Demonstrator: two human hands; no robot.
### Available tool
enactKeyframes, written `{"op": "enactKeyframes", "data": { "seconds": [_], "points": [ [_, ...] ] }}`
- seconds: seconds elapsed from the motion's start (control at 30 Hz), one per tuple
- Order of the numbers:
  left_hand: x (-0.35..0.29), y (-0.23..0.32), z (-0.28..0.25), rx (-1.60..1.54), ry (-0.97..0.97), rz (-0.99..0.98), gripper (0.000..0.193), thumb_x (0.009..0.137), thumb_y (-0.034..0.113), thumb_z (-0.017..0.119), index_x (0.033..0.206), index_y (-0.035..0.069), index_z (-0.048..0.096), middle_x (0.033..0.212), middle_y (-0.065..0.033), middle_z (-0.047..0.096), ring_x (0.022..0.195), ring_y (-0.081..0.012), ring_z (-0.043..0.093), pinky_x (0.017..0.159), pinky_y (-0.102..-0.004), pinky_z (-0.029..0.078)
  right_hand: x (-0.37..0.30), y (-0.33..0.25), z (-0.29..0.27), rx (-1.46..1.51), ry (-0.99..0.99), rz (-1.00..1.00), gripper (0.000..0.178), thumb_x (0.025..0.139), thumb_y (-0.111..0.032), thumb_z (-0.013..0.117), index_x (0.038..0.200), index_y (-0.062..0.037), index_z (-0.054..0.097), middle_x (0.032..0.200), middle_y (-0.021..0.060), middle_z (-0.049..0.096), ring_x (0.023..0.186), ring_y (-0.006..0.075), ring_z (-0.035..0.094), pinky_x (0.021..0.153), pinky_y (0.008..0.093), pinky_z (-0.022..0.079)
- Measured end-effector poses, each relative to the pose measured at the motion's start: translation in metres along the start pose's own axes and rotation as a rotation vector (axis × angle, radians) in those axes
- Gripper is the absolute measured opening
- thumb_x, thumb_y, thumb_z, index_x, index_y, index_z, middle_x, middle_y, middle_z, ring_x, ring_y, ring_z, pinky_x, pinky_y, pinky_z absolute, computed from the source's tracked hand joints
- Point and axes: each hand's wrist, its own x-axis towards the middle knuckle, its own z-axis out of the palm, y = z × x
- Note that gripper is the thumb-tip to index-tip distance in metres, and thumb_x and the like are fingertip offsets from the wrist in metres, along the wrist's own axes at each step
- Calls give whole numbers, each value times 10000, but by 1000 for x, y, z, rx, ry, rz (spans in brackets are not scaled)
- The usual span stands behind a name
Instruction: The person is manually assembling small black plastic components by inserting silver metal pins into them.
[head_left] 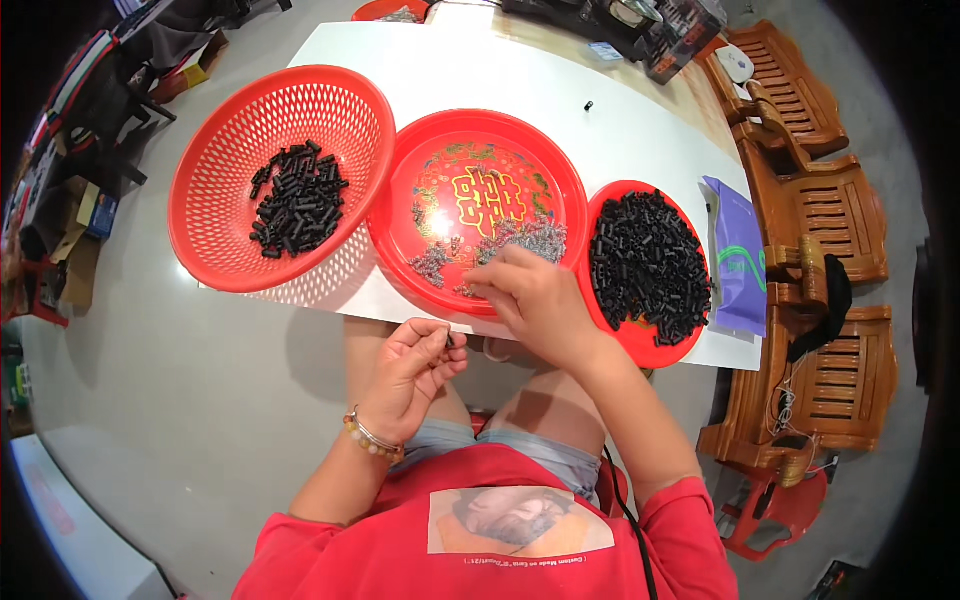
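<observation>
My left hand (pixel 412 368) is in front of the table's near edge, thumb and fingers closed on a small black tubular piece (pixel 449 341). My right hand (pixel 532 300) reaches over the near rim of a round red tray (pixel 400 165) with a gold pattern. Its fingertips are pinched beside a heap of small silvery metal parts (pixel 535 238); what they hold, if anything, is hidden. On the left a red perforated basket (pixel 205 190) contains many black tubular pieces (pixel 300 200). Right of my right hand, another red tray (pixel 640 346) is heaped with similar black pieces (pixel 650 262).
All three containers stand on a white table (pixel 340 50). One loose black piece (pixel 588 106) lies near its far side. A purple package (pixel 737 260) is at the right edge. Wooden chairs (pixel 835 215) line the right, with a red stool (pixel 795 510) below them.
</observation>
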Motion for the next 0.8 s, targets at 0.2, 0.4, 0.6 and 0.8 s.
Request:
{"op": "enactKeyframes", "data": {
  "seconds": [0.2,0.4,0.6,0.8],
  "points": [
    [-1,0,0,93,61,-20,113,899,85,566,1000,39,545,914,-95,631,815,-167,618,756,-291,526,31,3,4,-370,-251,-117,104,735,-51,614,807,-73,685,792,66,598,694,271,627,593,387,502],
    [-1,1,-1,123,75,-4,132,893,92,585,1007,41,544,929,-90,640,814,-147,616,750,-268,517,41,4,12,-486,-366,-136,60,734,-87,601,726,-56,651,785,88,582,675,286,619,601,407,503],
    [0,0,-2,128,49,20,138,899,97,583,1020,44,545,938,-86,648,811,-128,617,741,-248,510,34,5,7,-388,-229,-135,53,721,-88,625,739,-47,598,775,81,566,651,284,608,559,383,499],
    [2,2,2,128,47,57,196,901,98,581,1086,44,544,933,-77,644,803,-118,613,731,-235,508,16,-2,-3,-384,-62,-139,79,720,-80,643,751,-60,573,741,61,539,598,259,590,506,355,480]
  ]
}}
